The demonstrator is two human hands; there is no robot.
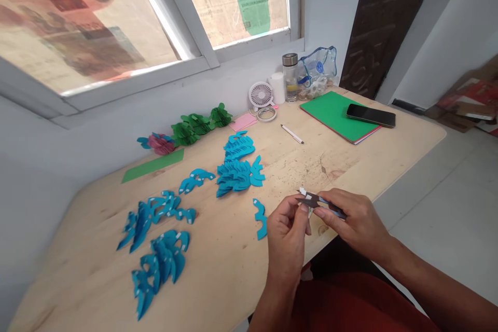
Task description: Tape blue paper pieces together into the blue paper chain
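Note:
Near the table's front edge, my right hand (350, 215) is closed round a pair of thread snips (321, 203) with dark blades. The blades point left, toward the fingertips of my left hand (290, 225). That hand pinches a narrow white strip (305, 193), partly hidden by fingers and blades; it looks like tape. A wavy blue paper cutout (260, 219) lies on the table just left of my left hand. Farther off are stacked blue cutouts (234, 176). More blue cutouts (167, 254) with small white patches lie at the left.
Green folded paper pieces (200, 123) and a green strip (152, 165) lie near the wall. At the back stand a small fan (261, 95) and a glass bottle (290, 78), with a tape roll (266, 113) nearby. A pen (291, 134) and a phone (371, 114) on green sheets (330, 114) lie rightward.

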